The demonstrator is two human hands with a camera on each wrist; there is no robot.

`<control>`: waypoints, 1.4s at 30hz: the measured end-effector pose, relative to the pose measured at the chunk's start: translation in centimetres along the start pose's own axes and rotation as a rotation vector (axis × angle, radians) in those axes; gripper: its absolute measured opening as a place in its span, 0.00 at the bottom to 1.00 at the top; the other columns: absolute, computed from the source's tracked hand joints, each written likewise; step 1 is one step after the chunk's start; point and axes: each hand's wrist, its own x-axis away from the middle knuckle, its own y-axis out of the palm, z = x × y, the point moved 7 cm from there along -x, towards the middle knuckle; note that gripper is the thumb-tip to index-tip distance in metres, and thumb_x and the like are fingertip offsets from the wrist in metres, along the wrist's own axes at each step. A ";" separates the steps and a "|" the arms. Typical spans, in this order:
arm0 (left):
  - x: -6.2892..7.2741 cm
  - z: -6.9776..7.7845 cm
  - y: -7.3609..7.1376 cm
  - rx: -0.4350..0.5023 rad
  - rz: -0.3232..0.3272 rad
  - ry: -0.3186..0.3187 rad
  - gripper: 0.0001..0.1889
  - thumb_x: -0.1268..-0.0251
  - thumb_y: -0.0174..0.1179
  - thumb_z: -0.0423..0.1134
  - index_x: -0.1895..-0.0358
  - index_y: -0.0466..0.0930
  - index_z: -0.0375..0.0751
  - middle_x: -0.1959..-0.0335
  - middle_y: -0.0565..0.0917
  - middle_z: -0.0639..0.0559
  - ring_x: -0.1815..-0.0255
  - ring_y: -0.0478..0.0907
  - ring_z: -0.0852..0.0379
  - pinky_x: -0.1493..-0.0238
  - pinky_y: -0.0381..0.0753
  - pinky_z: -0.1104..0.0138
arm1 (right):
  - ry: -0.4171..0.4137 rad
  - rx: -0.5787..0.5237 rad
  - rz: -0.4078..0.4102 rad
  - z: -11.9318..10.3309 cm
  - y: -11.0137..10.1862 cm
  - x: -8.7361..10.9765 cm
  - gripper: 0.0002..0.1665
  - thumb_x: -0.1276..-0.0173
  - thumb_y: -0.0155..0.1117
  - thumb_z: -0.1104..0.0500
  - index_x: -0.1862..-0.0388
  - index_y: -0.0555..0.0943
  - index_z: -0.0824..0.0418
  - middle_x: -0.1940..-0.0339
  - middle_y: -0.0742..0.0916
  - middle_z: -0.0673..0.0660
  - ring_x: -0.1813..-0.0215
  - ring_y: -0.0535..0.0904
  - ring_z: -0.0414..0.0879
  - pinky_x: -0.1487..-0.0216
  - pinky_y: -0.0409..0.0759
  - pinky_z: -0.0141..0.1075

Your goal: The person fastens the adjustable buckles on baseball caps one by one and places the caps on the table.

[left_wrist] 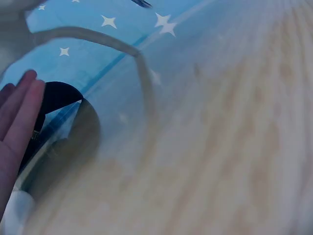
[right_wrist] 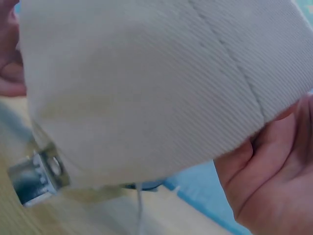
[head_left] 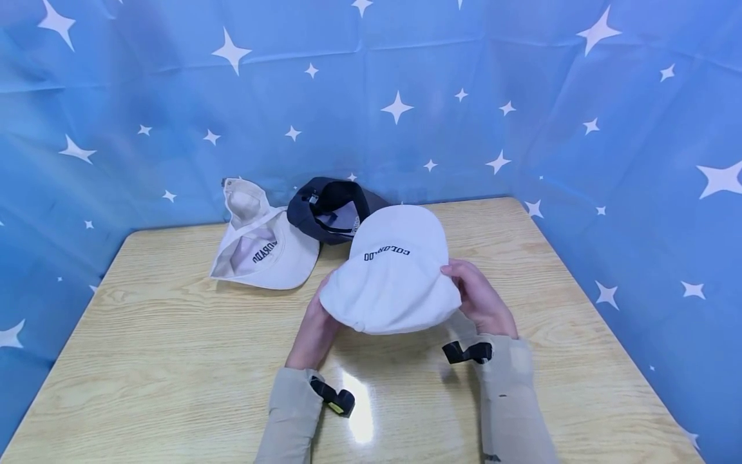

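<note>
A white baseball cap (head_left: 400, 293) with dark COLORADO lettering is held up over the table between both hands, its brim toward the far side and the lettering upside down. My left hand (head_left: 317, 325) holds its left edge, the fingers mostly hidden beneath it in the head view. At the opposite edge my right hand (head_left: 482, 298) grips the cap, with a digit over the top of the fabric. Ribbed cloth fills the right wrist view, and a metal buckle (right_wrist: 36, 177) shows at its lower left corner.
Another white cap (head_left: 297, 254) lies tilted at the back of the wooden table (head_left: 174, 361), its inside showing. A dark cap (head_left: 303, 216) with its opening up overlaps it on the right. A blue star-patterned cloth (head_left: 324, 96) hangs behind the table.
</note>
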 end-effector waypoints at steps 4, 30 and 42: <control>0.2 0.4 -0.4 0.115 -0.012 0.066 0.24 0.31 0.42 0.45 0.35 0.57 0.43 0.36 0.60 0.44 0.38 0.60 0.49 0.37 0.55 0.57 | -0.009 -0.058 -0.032 0.9 0.2 -0.6 0.17 0.31 0.40 0.65 0.68 0.79 0.61 0.81 0.79 0.49 0.79 0.74 0.38 0.79 0.73 0.27; 0.4 -0.5 0.0 0.334 -0.071 -0.039 0.31 0.31 0.43 0.42 0.30 0.39 0.51 0.33 0.54 0.44 0.39 0.62 0.48 0.50 0.72 0.56 | 0.075 -0.653 0.334 6.1 0.2 -3.1 0.25 0.34 0.53 0.53 0.41 0.64 0.59 0.42 0.70 0.50 0.44 0.68 0.39 0.42 0.66 0.31; 0.9 -2.6 2.7 0.194 -0.291 -0.194 0.15 0.30 0.40 0.38 0.47 0.65 0.32 0.56 0.78 0.33 0.51 0.73 0.36 0.50 0.68 0.45 | 0.116 -0.875 0.255 6.7 -0.3 -3.7 0.22 0.31 0.47 0.50 0.39 0.62 0.51 0.47 0.76 0.49 0.45 0.69 0.40 0.41 0.62 0.32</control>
